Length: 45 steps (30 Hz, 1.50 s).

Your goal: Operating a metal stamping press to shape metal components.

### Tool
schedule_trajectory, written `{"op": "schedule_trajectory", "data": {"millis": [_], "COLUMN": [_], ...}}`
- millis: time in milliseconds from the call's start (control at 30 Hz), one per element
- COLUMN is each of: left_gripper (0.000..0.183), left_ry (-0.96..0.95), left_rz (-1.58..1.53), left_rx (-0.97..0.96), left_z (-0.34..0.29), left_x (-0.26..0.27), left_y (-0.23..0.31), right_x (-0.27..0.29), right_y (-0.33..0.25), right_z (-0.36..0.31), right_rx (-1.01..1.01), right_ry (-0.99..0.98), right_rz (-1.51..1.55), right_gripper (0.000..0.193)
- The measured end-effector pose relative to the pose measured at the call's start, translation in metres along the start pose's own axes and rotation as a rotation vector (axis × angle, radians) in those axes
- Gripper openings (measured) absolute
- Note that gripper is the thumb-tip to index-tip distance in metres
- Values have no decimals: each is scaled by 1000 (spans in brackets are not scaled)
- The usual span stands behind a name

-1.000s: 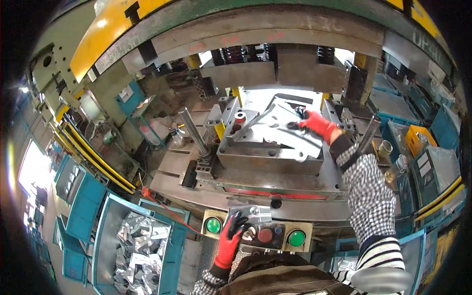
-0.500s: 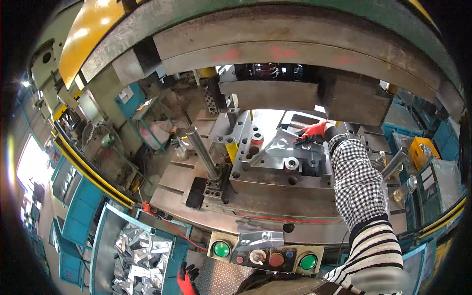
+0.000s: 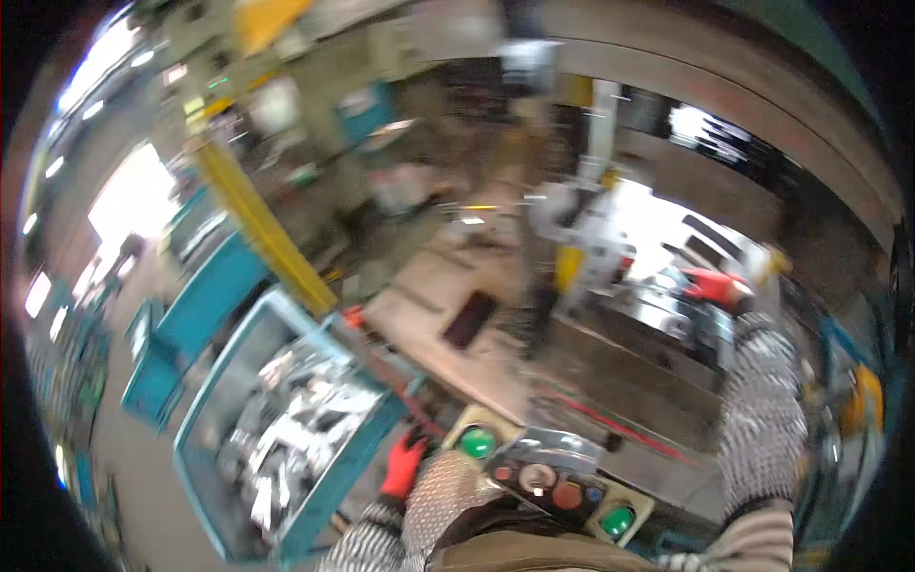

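My right hand [image 3: 715, 286], in a red glove with dark fingertips, reaches over the steel die [image 3: 624, 348] inside the press. Its fingers are at a shiny sheet-metal part [image 3: 665, 286] on the die; motion blur hides whether they grip it. Low in the view, my left hand [image 3: 404, 465], also red-gloved, hangs between a blue bin [image 3: 355, 459] and the control panel [image 3: 545, 484]. Nothing shows clearly in it, and its dark fingers are smeared. Several bright metal pieces [image 3: 295, 419] lie heaped in the bin.
Above my right arm looms the heavy press ram [image 3: 705, 191]. A dark phone-like slab [image 3: 469, 319] lies on the press bed [image 3: 419, 291]. Green buttons [image 3: 477, 440] sit at the panel's ends. A yellow guard rail [image 3: 257, 229] runs at the left, and a yellow container [image 3: 865, 405] stands far right.
The whole view has swung toward the left, bringing the bin nearer the middle. My left hand and forearm show more, close to the panel. My right hand stays at the die.
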<state>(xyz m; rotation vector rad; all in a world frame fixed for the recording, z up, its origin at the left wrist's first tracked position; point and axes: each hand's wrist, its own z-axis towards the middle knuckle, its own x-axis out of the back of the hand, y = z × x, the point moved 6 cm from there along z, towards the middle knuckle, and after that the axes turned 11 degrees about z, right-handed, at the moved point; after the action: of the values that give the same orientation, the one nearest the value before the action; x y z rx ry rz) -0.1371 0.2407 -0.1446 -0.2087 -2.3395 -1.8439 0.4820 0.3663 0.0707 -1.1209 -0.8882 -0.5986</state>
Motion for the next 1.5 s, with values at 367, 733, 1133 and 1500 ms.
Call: {"op": "schedule_trajectory", "data": {"millis": [367,733,1133,1500], "left_gripper": [69,46,58,60], "left_ry": [-114,-689,-756,-609], "left_rz": [473,292,306,217], "left_rx": [-108,24,18,-84], "left_z": [43,74,115,114], "left_x": [-61,-86,-117,-116], "left_y": [16,-9,-87,-88], "right_x": [23,-104,-344,-370], "right_y": [57,-154,-127,-105], "right_z": [-32,-303,-425,-414], "right_rx": [-54,-862,-1169,-969], "right_ry": [456,423,745,891], "right_rz": [-401,388,1025,846], "right_gripper": [57,32,85,60]}}
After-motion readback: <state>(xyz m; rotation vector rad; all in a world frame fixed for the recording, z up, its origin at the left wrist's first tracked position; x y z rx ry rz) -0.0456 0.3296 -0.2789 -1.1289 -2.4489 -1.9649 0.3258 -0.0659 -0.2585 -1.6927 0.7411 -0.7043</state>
